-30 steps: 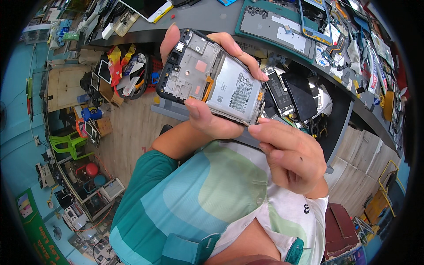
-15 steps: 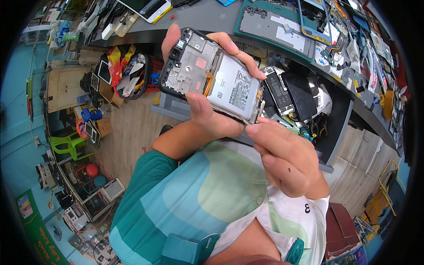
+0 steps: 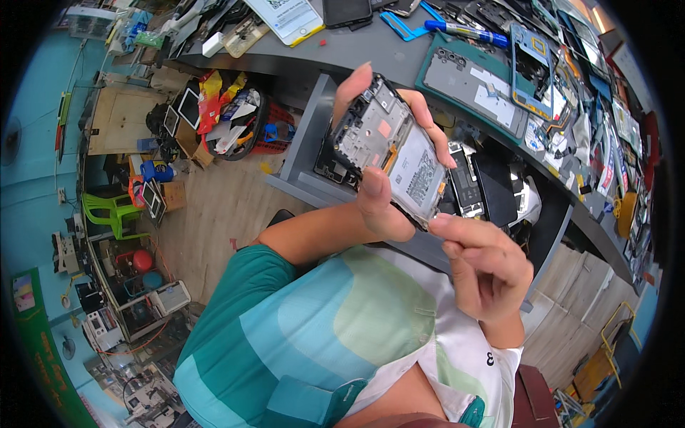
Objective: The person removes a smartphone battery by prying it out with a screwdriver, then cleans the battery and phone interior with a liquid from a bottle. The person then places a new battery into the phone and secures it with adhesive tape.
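Opened phone [image 3: 387, 145] lies tilted in our left hand [image 3: 387, 215], in front of the grey drawer [image 3: 305, 127], thumb along its near edge and fingers curled around the far one in a firm grip. Our right hand [image 3: 489, 265] angles in from the right, knuckles bent and fingertips at the phone's lower corner, and we cannot tell whether that grip closes on anything. We count one battery [image 3: 419, 172] inside the phone, one blue marker [image 3: 467, 33] on the tabletop [image 3: 357, 51] and one green chair [image 3: 114, 213] standing to our left.
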{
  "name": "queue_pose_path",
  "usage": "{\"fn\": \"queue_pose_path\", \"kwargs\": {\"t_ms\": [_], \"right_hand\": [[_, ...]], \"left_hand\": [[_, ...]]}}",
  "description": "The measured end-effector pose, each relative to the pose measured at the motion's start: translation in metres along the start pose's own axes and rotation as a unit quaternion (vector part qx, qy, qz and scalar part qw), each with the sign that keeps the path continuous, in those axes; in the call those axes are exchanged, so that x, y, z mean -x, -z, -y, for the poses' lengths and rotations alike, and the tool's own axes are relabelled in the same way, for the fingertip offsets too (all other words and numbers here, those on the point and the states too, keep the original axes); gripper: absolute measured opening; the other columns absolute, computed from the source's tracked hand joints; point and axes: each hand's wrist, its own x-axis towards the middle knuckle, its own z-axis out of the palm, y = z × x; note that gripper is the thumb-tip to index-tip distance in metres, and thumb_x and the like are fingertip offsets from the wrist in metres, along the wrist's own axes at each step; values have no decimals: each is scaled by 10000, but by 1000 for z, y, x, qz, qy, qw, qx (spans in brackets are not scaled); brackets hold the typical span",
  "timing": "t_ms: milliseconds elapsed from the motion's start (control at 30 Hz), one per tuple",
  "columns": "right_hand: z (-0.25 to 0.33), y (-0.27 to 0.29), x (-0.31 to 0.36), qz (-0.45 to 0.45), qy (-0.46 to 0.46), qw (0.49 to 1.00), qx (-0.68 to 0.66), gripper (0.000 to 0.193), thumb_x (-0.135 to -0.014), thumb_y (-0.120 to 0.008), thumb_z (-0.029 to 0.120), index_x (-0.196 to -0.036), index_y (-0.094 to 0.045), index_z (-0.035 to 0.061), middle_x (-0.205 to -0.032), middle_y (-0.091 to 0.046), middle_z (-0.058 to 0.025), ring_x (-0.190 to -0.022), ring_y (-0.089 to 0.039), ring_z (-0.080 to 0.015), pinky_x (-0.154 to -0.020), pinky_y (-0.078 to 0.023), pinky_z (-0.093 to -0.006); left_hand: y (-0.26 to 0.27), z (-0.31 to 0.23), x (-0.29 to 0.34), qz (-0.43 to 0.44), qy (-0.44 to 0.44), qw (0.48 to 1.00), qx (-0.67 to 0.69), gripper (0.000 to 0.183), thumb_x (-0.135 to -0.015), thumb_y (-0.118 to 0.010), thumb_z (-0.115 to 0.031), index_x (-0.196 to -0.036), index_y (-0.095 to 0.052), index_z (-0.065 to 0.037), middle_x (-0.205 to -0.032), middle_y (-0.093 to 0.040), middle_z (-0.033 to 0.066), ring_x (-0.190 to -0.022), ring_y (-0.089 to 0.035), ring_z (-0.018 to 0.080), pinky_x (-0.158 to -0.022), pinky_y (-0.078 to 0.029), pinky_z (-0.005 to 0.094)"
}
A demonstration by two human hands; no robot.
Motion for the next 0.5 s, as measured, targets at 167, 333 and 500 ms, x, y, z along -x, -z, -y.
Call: {"fn": "queue_pose_path", "kwargs": {"t_ms": [167,333,500], "right_hand": [[-4,-5,0,32,111,986,118,264,-871,-766,-110,-934,-527,-18,-1173,-729,-267,-966,-776,-406,-811,-689,-469],[-8,-11,2,21,162,978,128,271,-871,-748,-127,-954,-505,-41,-1146,-710,-304,-939,-765,-420,-813,-690,-523],[-1,-8,4,20,106,990,95,264,-883,-730,-157,-971,-518,-27,-1121,-728,-300,-965,-774,-411,-835,-675,-489]], "left_hand": [[-2,3,2,-45,4,999,29,918,-984,-539,-737,-1656,-111,-281,-1171,-490,201,-793,-661,315,-700,-616,482],[-3,7,4,-78,-11,996,34,889,-990,-585,-658,-1652,-154,-252,-1162,-491,199,-776,-657,312,-676,-605,472],[-7,10,6,-99,-19,994,38,887,-989,-596,-637,-1640,-170,-210,-1150,-496,196,-760,-654,301,-665,-601,457]]}}
